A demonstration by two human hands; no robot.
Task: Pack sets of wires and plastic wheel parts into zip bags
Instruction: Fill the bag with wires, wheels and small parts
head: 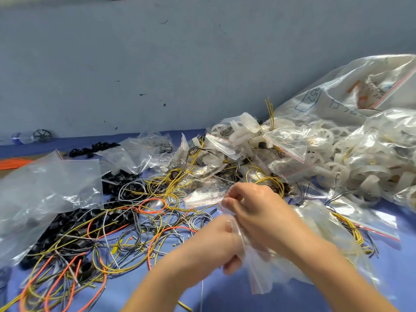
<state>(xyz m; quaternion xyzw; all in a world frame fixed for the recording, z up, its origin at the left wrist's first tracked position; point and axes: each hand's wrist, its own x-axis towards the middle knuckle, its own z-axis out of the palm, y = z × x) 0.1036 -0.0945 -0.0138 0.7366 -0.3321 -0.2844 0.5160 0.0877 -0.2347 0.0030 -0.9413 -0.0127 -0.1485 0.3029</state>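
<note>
Hands — left hand (pixel 213 244), right hand (pixel 256 212) — curl round zip bag (pixel 261 275).

Bag (pixel 258 273), lower centre: motion-blurred, contents indistinct. Left hand (pixel 213 244): blurred, fingers partly behind it. Sack (pixel 333 95), upper right: cut by frame edge, print unreadable

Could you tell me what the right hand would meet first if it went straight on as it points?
Probably the small clear zip bag with a red strip lying just beyond the right hand; depth is unclear.
</note>
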